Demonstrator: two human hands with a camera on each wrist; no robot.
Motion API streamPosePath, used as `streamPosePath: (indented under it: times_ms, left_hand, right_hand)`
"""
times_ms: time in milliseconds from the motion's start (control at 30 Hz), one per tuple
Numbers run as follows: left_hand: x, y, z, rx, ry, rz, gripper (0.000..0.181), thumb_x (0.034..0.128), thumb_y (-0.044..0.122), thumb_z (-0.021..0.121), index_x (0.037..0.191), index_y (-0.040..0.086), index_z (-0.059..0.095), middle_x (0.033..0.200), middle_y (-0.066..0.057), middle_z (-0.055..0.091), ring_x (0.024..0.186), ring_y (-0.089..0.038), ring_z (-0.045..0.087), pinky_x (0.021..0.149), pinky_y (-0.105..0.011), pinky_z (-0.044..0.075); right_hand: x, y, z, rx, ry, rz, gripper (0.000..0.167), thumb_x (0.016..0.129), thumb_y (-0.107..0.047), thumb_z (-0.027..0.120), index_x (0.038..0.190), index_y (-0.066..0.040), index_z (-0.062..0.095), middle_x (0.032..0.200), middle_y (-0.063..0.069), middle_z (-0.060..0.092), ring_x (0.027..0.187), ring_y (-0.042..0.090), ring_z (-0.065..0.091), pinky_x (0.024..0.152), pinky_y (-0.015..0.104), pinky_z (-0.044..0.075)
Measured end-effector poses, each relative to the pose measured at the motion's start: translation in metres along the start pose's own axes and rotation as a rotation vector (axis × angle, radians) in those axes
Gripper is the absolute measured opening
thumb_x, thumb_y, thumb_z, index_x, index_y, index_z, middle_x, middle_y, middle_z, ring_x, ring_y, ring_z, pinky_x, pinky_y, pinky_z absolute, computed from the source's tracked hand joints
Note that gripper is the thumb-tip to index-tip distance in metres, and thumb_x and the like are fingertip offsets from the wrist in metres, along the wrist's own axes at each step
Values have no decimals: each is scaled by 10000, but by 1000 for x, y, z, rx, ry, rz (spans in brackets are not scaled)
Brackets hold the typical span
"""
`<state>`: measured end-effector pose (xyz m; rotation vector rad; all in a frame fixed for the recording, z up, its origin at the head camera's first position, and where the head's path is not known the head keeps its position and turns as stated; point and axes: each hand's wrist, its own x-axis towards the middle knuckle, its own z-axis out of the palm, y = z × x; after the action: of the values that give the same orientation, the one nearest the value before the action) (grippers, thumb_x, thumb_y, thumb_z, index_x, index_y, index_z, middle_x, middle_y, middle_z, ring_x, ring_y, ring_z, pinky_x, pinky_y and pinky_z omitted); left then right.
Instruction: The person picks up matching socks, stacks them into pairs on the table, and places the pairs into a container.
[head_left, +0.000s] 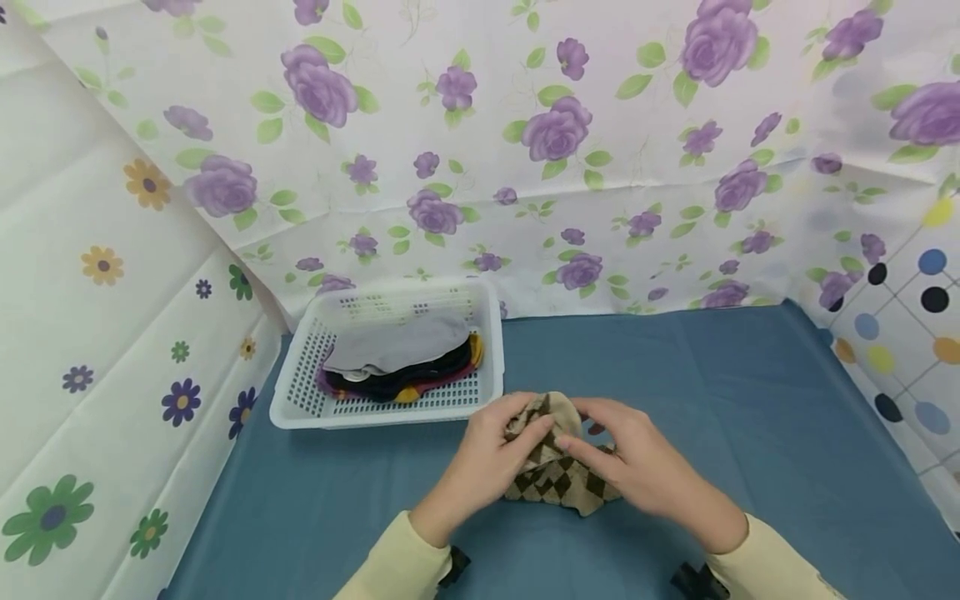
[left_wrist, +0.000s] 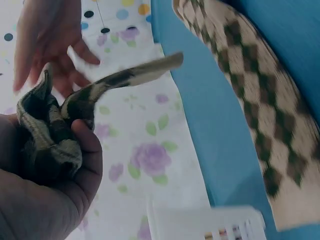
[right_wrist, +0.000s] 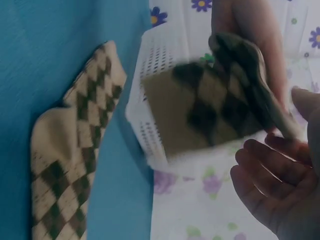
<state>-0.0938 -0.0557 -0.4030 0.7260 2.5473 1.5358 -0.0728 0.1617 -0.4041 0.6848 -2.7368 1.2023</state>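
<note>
A beige sock with a brown and dark diamond pattern (left_wrist: 55, 142) is bunched up in my left hand (left_wrist: 55, 195), which grips it between thumb and fingers. Part of this sock hangs free, its plain beige end (right_wrist: 167, 115) blurred in the right wrist view. My right hand (right_wrist: 280, 185) is at the sock's other side, fingers loosely bent, fingertips close to its edge; whether they touch it I cannot tell. Below both hands, a matching diamond-patterned sock (head_left: 562, 487) lies on the blue table cover, partly hidden by the hands in the head view.
Left of the hands stands a white plastic basket (head_left: 288, 400) holding a grey sock (head_left: 401, 342) on top of black and coloured ones. Flowered sheeting (head_left: 480, 242) rises behind the blue table cover (head_left: 675, 375), with more patterned sheeting at both sides.
</note>
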Motion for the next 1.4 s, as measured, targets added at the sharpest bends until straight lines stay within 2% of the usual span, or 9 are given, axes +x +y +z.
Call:
streamPosePath:
  times_ms: [133,333,500,600,900,1000,1200,1333,1400]
  left_hand:
    - [5,7,7,-11,-43,19,342,937,507,466,1261,402,490,1215,148,537,1063,-43,541,842,-294,487]
    - [9,12,6,-41,-91,20,478,859,527,587,1301,453,422,1272,176,472,1150,-46,488,911,-370,454]
    - [12,6,7,-35,-84,68,334,864,482,608,1179,383,553,1202,119,501,1005,-65,519,771,-277,494]
    - [12,3,7,-19,-83,76,262,861,482,613,1068,322,622,1194,93,503,973,-73,517,719,-246,485]
    - [13,-6,1,77,-45,68,194,830,476,653,932,312,636,1150,151,568,993,-48,533,765,-252,465]
    - [13,-10,0,46,-63,55,151,853,436,646,922,309,602,1019,140,615,853,-44,564,706,-253,475]
    - [10,-20,-1,-85,-111,36,95,932,251,586,1014,220,550,918,42,622,805,-69,612,686,-247,499]
    - [9,-23,0,-148,-180,-32,235,932,275,585,1162,242,552,937,2,632,775,-111,622,650,-246,503]
    - [10,-25,3,-163,-235,-59,320,902,336,619,1206,270,546,988,-20,633,840,-122,623,716,-249,517]
  right_hand:
    - [6,-2,0,-16,99,-89,207,904,-363,599,1109,-336,610,973,-167,635,802,-34,606,627,195,502]
    - [13,-7,-10,-74,249,-139,159,900,-259,625,1050,-289,668,958,-116,680,798,-13,631,619,188,505]
    - [15,-16,-22,-64,324,-112,125,923,-241,596,1030,-291,636,822,-142,618,525,-7,450,513,194,386]
    - [16,-20,-30,-25,365,-158,183,922,-139,592,1059,-253,636,842,-92,644,439,-17,371,480,166,348]
    - [21,-28,-43,8,506,-304,304,852,57,614,1061,-159,663,891,-12,677,419,-95,197,462,118,285]
    - [21,-28,-44,16,541,-313,288,853,64,606,1048,-138,671,799,-30,648,439,-92,212,480,133,289]
    - [22,-30,-52,22,641,-293,247,853,74,602,1033,-75,681,627,-51,519,431,-56,224,476,149,278]
    - [22,-31,-55,31,666,-243,255,850,69,611,1058,-65,675,552,-89,354,405,-42,171,437,157,244]
    - [21,-32,-54,42,654,-234,260,853,75,603,1064,-62,670,557,-88,365,403,-36,171,431,165,247]
